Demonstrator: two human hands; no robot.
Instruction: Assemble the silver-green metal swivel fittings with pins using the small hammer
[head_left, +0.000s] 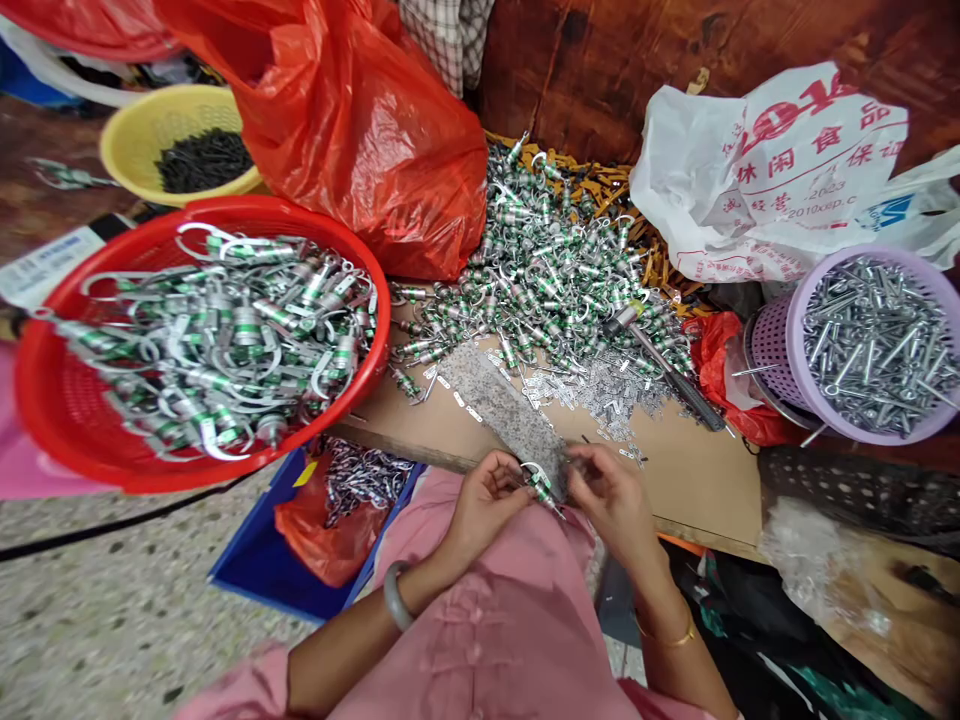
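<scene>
My left hand (491, 500) is closed round a small silver-and-green metal fitting with a curved hook (541, 484), held at the near edge of the work board. Just right of it, my right hand (611, 495) has thumb and fingers pinched together; whatever is between them is too small to make out. A speckled grey slab (517, 415) slants across the board and ends right behind the hands. Small flat metal plates (600, 385) lie scattered beside the slab. Beyond them spreads a heap of similar fittings (540, 270).
A red basket (381, 330) full of fittings stands at left, near a yellow basket (120, 150) with dark pieces. A hammer (675, 375) lies right of the heap. At right, a purple basket (795, 350) holds metal pins. Red (360, 130) and white plastic bags (697, 190) stand behind.
</scene>
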